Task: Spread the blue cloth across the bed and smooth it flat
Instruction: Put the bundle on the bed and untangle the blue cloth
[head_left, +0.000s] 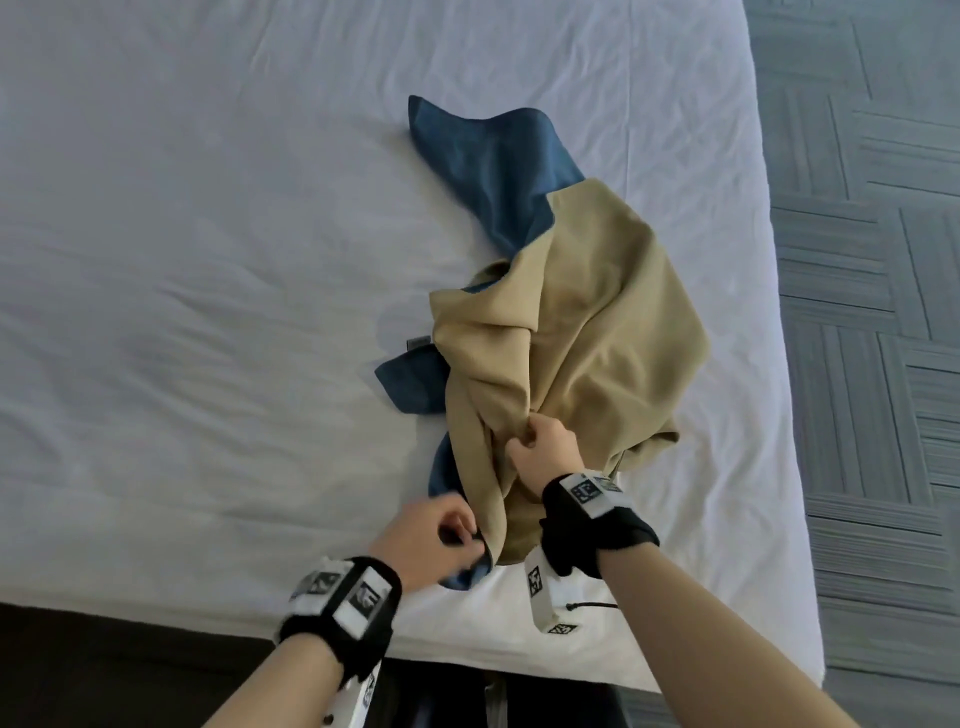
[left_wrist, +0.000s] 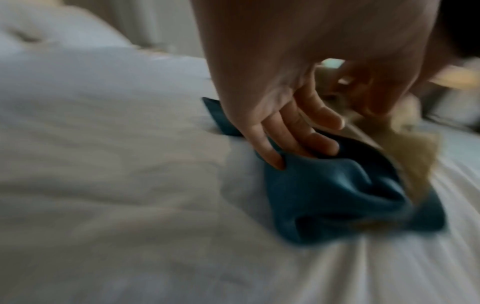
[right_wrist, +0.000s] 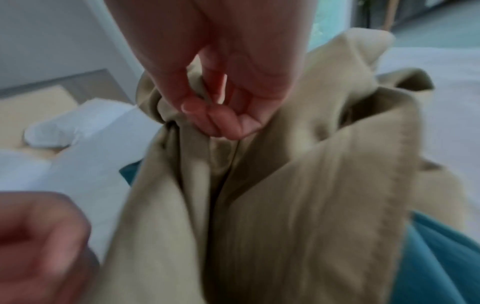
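Barely started. The blue cloth (head_left: 493, 166) lay crumpled near the bed's (head_left: 182, 260) right side, mostly buried under a tan cloth (head_left: 582, 332). My right hand (head_left: 545, 441) had the tan cloth pinched in a bunch; my left hand (head_left: 426, 540) gripped the blue cloth's near edge. Left to do: clear the tan cloth, spread, smooth.

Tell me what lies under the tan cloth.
The blue cloth lies under the tan cloth, poking out at the far end, left side and near edge. Its covered middle cannot be seen, nor anything else beneath.
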